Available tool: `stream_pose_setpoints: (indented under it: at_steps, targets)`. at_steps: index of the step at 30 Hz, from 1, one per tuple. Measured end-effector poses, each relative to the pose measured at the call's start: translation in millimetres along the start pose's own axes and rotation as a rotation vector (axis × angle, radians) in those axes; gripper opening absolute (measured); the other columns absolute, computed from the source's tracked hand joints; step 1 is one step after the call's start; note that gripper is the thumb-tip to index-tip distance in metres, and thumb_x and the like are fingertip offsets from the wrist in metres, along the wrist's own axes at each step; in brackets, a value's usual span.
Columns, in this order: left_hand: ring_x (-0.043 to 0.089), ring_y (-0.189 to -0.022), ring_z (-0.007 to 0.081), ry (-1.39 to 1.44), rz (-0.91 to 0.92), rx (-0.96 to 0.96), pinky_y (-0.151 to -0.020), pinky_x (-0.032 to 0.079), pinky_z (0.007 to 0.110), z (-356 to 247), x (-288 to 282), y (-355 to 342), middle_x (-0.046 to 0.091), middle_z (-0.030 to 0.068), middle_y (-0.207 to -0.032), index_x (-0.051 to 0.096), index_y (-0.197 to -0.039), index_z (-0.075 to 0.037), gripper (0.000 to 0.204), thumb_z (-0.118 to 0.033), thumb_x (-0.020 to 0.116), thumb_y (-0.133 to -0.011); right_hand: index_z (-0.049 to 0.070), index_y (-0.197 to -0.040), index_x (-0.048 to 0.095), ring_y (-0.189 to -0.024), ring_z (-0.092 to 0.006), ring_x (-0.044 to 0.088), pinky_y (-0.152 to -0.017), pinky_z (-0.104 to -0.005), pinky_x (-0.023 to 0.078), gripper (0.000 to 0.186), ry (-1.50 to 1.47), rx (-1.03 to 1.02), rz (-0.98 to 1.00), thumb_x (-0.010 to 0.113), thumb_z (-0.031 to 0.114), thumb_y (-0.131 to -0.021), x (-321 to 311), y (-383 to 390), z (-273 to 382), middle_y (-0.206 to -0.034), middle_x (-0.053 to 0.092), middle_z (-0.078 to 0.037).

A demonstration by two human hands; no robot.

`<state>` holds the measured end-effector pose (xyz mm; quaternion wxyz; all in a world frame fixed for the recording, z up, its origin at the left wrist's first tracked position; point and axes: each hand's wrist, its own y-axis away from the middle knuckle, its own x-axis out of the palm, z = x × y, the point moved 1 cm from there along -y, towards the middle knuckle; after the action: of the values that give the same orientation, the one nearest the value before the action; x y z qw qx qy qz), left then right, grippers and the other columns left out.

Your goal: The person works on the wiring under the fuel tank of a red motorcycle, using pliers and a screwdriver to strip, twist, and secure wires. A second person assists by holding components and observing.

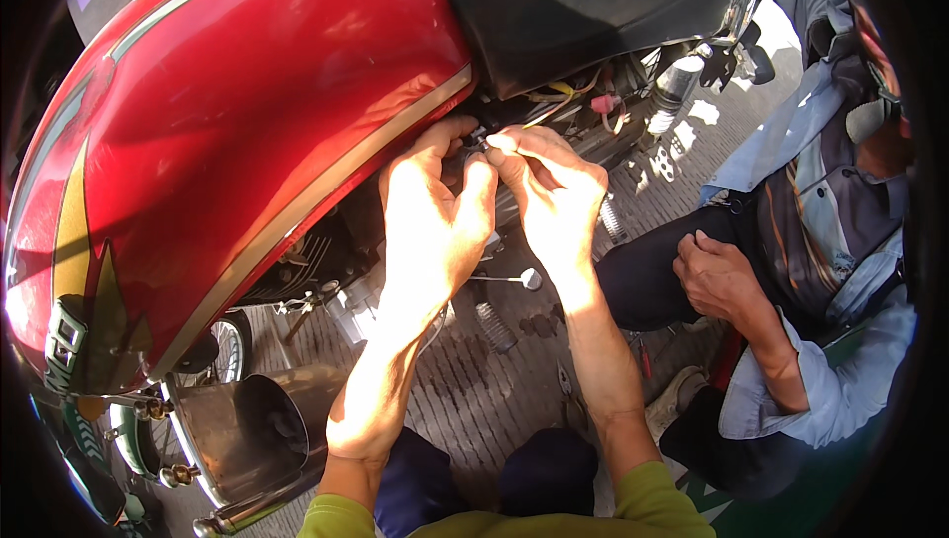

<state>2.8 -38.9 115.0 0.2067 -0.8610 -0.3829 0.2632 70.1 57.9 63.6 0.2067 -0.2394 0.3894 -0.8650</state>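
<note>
Below the rear end of a red motorcycle fuel tank (287, 74), my two hands meet fingertip to fingertip. My left hand (435, 212) is closed, its thumb and fingers pinching a small dark-and-silver metal fitting (478, 139). From the other side, the thumb and forefinger of my right hand (549, 187) pinch the same spot. The fingers cover most of the fitting, so its exact kind is hidden. Just right of my right hand, loose wires (563, 91) and a pink connector (604, 103) hang under the black seat (593, 4).
A person sits close at the right, one hand (722, 276) resting near the knee. Behind my right forearm, pliers (565, 380) lie on the ribbed ground (465, 390). A coil spring (494, 326) shows between my forearms. Lower left is a metal crash guard (198, 439).
</note>
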Motion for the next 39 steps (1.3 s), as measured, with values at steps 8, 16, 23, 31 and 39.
stream_pose_setpoints:
  at_steps: [8, 16, 23, 31, 39]
  targets:
    - [0.058, -0.065, 0.0139, -0.127, -0.097, 0.209, -0.065, 0.048, 0.027, 13.8, 7.8, 2.9, 0.064, 0.0140, -0.073, 0.063, -0.102, 0.006, 0.025, -0.006, 0.056, -0.082, -0.002, -0.096, 0.069, -0.077, -0.0126, 0.062, -0.066, -0.0226, 0.051, 0.016, 0.016, 0.016, -0.029, 0.066, -0.008, -0.081, 0.3, 6.1, 2.9, -0.089, 0.066, -0.011]
    - [0.056, -0.060, 0.0193, -0.290, -0.176, 0.365, -0.060, 0.045, 0.030, 10.2, 12.4, 5.1, 0.062, 0.0168, -0.071, 0.062, -0.098, 0.003, 0.017, -0.004, 0.054, -0.085, -0.003, -0.097, 0.069, -0.076, -0.0123, 0.064, -0.068, -0.0209, 0.052, 0.018, 0.014, 0.067, -0.020, 0.065, -0.009, -0.081, -4.0, 5.6, 6.8, -0.087, 0.067, -0.009]
    - [0.062, -0.070, 0.0251, -0.264, -0.057, 0.229, -0.068, 0.048, 0.034, -0.9, 8.3, 12.6, 0.065, 0.0187, -0.080, 0.062, -0.101, 0.003, 0.020, -0.007, 0.057, -0.084, -0.002, -0.096, 0.070, -0.078, -0.0116, 0.066, -0.071, -0.0208, 0.053, 0.014, -0.089, 0.211, 0.062, 0.063, -0.006, -0.084, -17.1, -1.9, 15.0, -0.084, 0.067, -0.008]
    - [0.059, -0.080, 0.0378, -0.270, -0.163, 0.343, -0.075, 0.049, 0.041, 7.9, 23.3, 15.8, 0.060, 0.0235, -0.086, 0.061, -0.102, 0.002, 0.019, -0.002, 0.057, -0.084, -0.006, -0.098, 0.068, -0.080, -0.0103, 0.065, -0.074, -0.0192, 0.052, 0.013, -0.048, 0.213, 0.122, 0.063, -0.003, -0.086, -25.3, -1.1, 19.7, -0.088, 0.068, -0.008]
    - [0.061, -0.084, 0.0343, -0.275, -0.177, 0.351, -0.079, 0.048, 0.038, 0.8, 31.3, 17.7, 0.064, 0.0211, -0.092, 0.063, -0.099, 0.002, 0.019, -0.003, 0.058, -0.082, -0.002, -0.091, 0.070, -0.069, -0.0060, 0.063, -0.063, -0.0185, 0.050, 0.010, -0.050, 0.175, -0.051, 0.066, -0.005, -0.082, -22.9, 0.6, 21.3, -0.078, 0.069, -0.004]
